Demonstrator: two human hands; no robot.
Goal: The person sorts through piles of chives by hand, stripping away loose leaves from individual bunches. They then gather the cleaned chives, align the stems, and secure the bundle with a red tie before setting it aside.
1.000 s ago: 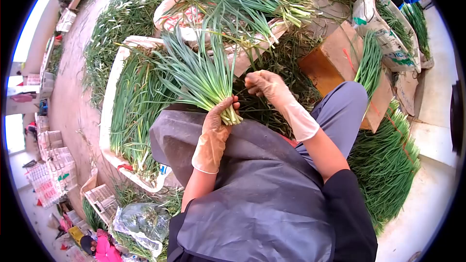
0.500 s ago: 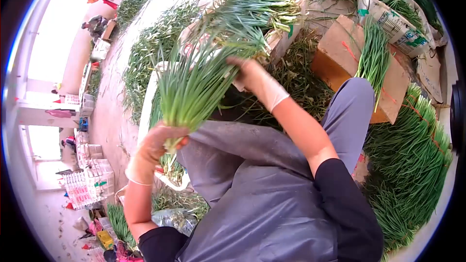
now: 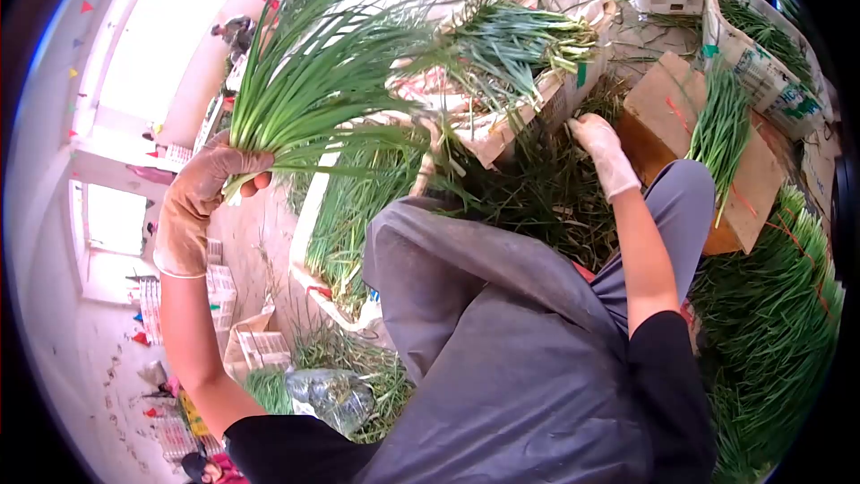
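Super bright room tbh: a big blown-out window [image 3: 148,45] plus a smaller window [image 3: 116,220], both on the left in a pale wall [image 3: 103,166]. Floor's [image 3: 273,233] pinkish-grey, kinda bare.

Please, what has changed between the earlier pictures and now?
The pale-gloved left hand has carried the fanned bunch of long green leaves outward to the left. The pale-gloved right hand, earlier at those leaves, is now apart from them, near the brown cardboard box. Unchanged: the left hand's grip, and the smaller green bunch lying on the box.

Two hands [image 3: 213,172] [image 3: 595,133] (two gloves [image 3: 186,231] [image 3: 618,174], too), one held bunch [image 3: 300,103], one cardboard box [image 3: 670,94]
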